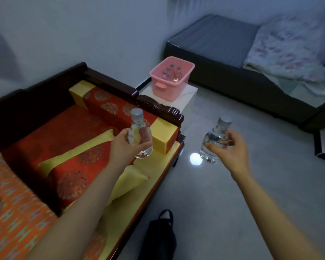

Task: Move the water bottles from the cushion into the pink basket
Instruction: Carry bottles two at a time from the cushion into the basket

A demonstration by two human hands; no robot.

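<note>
gripping capped water bottle upright in left hand, fingers curled round it, above red sofa cushion. clamping second water bottle in right hand, over floor. far centre: pink basket holding several bottles.

The glossy grey floor carries everything. At nine o'clock stands a dark wooden settee; a red-and-yellow cushion lies on its seat and a matching bolster along the armrest. At twelve o'clock a low white worktop bears the pink basket, with water bottles upright inside. At two o'clock a dark bed holds a crumpled floral quilt. A black bag lies on the floor at six o'clock.
</note>
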